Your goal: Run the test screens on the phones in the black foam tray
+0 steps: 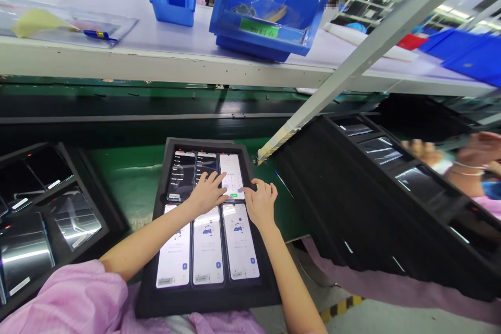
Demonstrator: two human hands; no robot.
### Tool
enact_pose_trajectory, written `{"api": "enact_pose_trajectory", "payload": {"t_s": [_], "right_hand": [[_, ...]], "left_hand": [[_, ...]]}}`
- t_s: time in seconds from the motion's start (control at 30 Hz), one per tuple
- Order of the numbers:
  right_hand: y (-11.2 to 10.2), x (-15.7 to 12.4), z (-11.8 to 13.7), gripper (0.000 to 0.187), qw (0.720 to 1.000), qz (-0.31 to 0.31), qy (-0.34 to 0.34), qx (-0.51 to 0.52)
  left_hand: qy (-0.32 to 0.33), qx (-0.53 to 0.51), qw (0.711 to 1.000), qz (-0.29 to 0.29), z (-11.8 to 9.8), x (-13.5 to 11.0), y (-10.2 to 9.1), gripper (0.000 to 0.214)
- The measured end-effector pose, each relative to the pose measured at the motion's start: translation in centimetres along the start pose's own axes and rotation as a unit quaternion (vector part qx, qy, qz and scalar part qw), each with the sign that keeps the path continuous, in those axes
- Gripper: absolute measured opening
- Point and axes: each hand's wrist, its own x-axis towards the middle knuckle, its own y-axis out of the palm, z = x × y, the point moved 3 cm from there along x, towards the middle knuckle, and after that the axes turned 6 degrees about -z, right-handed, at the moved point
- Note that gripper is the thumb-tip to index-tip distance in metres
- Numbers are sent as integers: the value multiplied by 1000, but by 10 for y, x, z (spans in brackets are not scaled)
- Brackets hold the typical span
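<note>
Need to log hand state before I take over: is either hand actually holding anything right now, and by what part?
Nothing is held. The left hand and right hand both rest open, fingertips on the lit phone in the black tray.

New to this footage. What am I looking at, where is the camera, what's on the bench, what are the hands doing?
There is one picture, from a camera worn on a person's head, looking forward and down at their own two bare hands. No robot is involved.

In front of them lies a black foam tray with six phones in two rows, all screens lit. The near row shows white screens; the far row shows two dark menu screens and one white screen.

The left hand rests with spread fingers on the far-row phones. The right hand touches the lower edge of the white far-row phone. Neither hand holds anything.

To the left sits another tray of dark-screened phones. On the right, a third tray is tilted, with another person's hands at it. The white shelf behind carries blue bins.
</note>
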Motion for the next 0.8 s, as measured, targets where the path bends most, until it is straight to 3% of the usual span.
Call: {"api": "enact_pose_trajectory", "payload": {"t_s": [0.17,0.27,0.4,0.47,0.57,0.67,0.8], "right_hand": [[-1,4,0,41,1000,5,-11,-15],[-14,0,1,39,1000,-14,5,-4],[-46,-34,21,39,999,-42,-12,31],[-59,-60,44,39,996,-27,-47,72],[-68,-95,84,38,987,20,-72,146],[-66,-114,115,40,973,60,-76,210],[-58,-117,131,40,966,84,-94,225]], "left_hand": [[1,-3,1000,-3,0,3,-3,33],[-18,-20,999,-25,2,-1,-19,31],[-149,-59,983,-94,13,-43,-51,30],[-256,-91,954,-129,17,-81,-60,35],[-380,-192,893,-147,13,-142,-56,48],[-421,-319,838,-133,-1,-185,-40,63],[-416,-423,797,-112,-12,-203,-28,74]]}}
